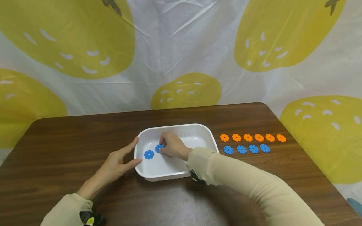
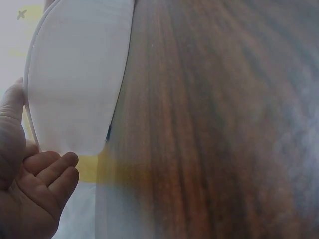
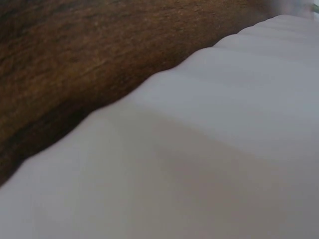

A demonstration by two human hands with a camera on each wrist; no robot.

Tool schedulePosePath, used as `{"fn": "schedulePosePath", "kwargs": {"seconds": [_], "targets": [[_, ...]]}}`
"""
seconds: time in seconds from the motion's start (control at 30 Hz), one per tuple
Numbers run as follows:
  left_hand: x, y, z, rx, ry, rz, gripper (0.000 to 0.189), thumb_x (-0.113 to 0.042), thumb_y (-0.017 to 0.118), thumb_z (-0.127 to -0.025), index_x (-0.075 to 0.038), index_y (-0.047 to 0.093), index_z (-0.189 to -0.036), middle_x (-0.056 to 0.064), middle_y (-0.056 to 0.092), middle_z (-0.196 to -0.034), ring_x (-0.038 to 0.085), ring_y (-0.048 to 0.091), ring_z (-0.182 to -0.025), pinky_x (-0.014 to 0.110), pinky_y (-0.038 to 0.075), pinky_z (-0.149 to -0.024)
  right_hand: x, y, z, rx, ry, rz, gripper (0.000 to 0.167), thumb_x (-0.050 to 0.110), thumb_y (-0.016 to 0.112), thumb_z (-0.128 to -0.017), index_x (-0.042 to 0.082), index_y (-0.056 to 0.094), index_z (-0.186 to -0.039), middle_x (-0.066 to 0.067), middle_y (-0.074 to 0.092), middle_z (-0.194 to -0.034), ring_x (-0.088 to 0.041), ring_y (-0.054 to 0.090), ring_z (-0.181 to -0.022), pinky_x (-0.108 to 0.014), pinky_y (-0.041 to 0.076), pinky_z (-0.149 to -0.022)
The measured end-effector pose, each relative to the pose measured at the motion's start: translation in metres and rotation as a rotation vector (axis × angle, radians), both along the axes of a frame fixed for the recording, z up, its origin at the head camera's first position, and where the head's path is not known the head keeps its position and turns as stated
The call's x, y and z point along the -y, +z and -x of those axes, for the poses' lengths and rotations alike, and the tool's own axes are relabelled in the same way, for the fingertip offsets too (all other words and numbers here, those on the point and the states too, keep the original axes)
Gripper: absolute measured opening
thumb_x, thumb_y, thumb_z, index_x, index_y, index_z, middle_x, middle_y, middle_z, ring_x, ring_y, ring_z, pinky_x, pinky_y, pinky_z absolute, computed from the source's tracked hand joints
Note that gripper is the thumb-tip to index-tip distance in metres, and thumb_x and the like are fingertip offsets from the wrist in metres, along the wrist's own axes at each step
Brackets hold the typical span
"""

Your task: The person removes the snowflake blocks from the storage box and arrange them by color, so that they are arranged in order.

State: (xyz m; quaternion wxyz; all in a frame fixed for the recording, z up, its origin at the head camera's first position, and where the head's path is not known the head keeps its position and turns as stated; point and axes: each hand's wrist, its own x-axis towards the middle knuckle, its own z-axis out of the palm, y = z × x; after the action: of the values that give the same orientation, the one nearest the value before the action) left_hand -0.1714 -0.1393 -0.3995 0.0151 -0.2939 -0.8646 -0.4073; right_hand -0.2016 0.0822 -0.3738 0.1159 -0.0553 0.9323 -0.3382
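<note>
A white plastic basin stands on the table. My left hand holds its left end, thumb at the near side and forefinger farther back along the rim. In the left wrist view, the other fingers of the left hand curl by the basin's outer wall. My right hand reaches inside, pinching the edge of a blue notched disc and partly covering it. Another blue notched disc lies left of it on the basin floor. The basin's wavy wall hides the right hand in the right wrist view.
Right of the basin, several orange notched discs form a row, with a shorter row of blue notched discs nearer me. All lie on the dark wooden table. A patterned cloth hangs behind the table's far edge.
</note>
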Motion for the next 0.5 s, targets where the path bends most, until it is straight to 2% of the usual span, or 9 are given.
{"fn": "schedulePosePath", "kwargs": {"seconds": [0.5], "targets": [[0.0004, -0.0007, 0.0007, -0.005, -0.001, -0.003, 0.07, -0.026, 0.067, -0.088, -0.006, 0.033, -0.145, 0.015, 0.036, -0.146, 0.036, 0.039, -0.131, 0.05, 0.038, -0.102, -0.0002, 0.0016, -0.0018, -0.014, 0.037, -0.019, 0.024, 0.002, 0.074, -0.079, 0.003, 0.053, -0.091, -0.003, 0.051, -0.075, -0.011, 0.048, -0.046, -0.016, 0.039, -0.041]]}}
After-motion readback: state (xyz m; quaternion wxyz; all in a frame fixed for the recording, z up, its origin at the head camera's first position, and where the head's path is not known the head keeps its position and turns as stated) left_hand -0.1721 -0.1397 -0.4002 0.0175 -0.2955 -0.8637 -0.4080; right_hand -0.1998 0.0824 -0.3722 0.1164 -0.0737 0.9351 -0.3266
